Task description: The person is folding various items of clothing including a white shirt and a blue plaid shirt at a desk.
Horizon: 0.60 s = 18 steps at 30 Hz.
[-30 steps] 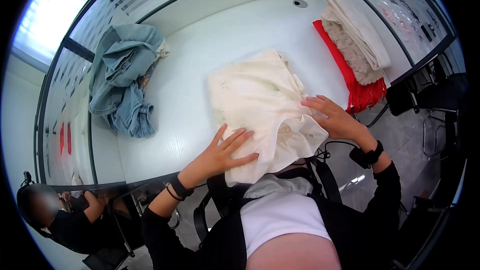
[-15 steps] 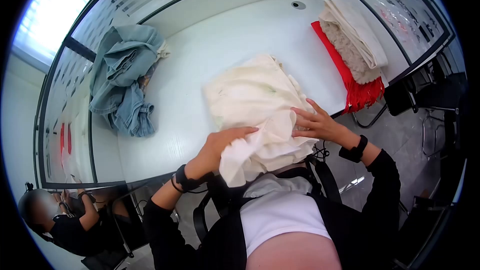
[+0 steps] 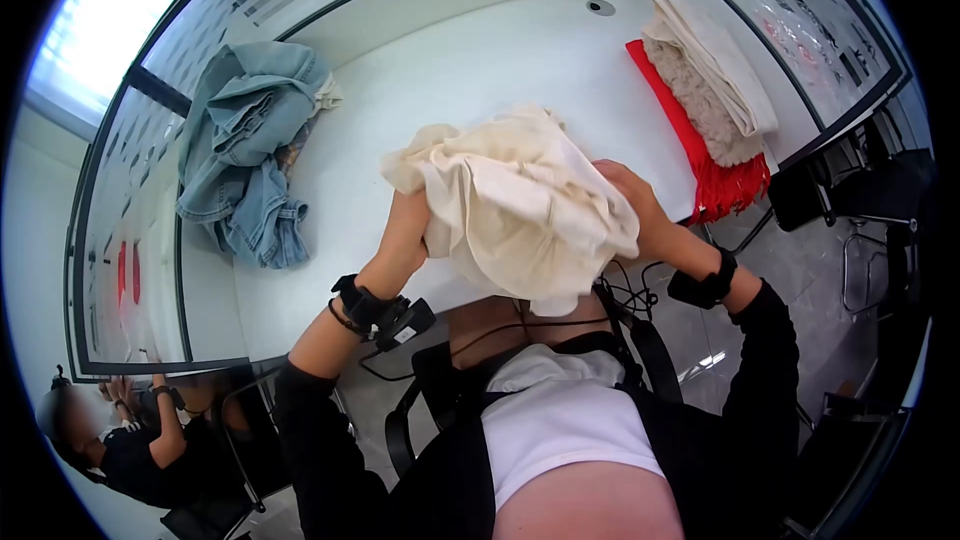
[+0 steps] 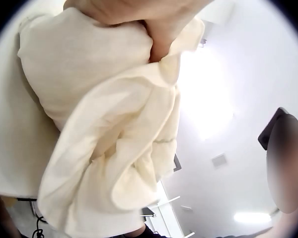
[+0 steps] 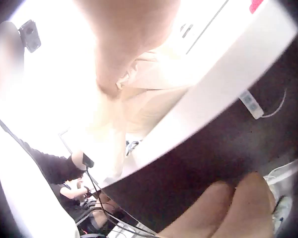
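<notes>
A cream cloth garment (image 3: 520, 200), bunched in loose folds, is held up over the front edge of the white table (image 3: 390, 70). The left hand (image 3: 408, 230) grips its left side, with the fingers hidden beneath the fabric. In the left wrist view, thumb and fingers of the left hand (image 4: 159, 15) are closed on the cream garment (image 4: 84, 54), and folds hang below. At the opposite side, the right hand (image 3: 635, 202) holds the garment's edge, its fingertips tucked behind the cloth. Glare washes out much of the cloth in the right wrist view.
Crumpled blue denim (image 3: 250, 130) lies at the table's left. Along the right side, a red fringed cloth (image 3: 690, 150) lies under a fluffy beige piece (image 3: 690, 90) and a folded white cloth (image 3: 715, 65). Low partitions border the table. Another person (image 3: 130, 440) sits at lower left.
The garment lay flatter on the table under spread hands; its near edge was then gathered. Now both hands lift it, bunched, and the left hand has moved forward beneath its left side.
</notes>
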Each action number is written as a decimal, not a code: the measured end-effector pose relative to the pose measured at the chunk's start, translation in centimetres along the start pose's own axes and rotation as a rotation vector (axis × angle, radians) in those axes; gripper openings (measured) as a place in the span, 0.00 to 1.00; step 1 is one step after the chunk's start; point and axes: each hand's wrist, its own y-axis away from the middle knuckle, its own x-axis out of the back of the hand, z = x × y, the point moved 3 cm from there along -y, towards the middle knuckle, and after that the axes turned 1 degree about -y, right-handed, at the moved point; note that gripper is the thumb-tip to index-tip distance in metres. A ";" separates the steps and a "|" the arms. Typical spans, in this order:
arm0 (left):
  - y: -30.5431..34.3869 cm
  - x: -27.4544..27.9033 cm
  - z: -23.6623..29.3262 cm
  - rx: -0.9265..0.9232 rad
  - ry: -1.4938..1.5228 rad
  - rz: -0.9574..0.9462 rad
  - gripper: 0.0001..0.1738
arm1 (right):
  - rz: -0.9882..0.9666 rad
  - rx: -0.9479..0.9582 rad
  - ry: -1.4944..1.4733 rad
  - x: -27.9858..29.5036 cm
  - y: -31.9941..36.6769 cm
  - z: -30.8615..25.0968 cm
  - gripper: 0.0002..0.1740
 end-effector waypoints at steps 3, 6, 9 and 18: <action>-1.3 1.3 0.9 -0.020 0.000 0.057 0.21 | 0.032 -0.199 -0.179 0.8 -2.5 1.1 0.27; -2.2 2.2 1.4 -0.030 0.009 0.114 0.22 | 0.109 -0.525 -0.372 0.5 -4.6 4.8 0.21; -4.7 4.2 -0.3 0.000 0.040 0.181 0.27 | 0.071 -1.002 -0.659 -0.6 -6.4 8.0 0.19; -6.0 7.1 -3.0 0.211 -0.181 0.155 0.27 | -0.352 -1.300 -0.336 -1.3 -6.6 12.2 0.23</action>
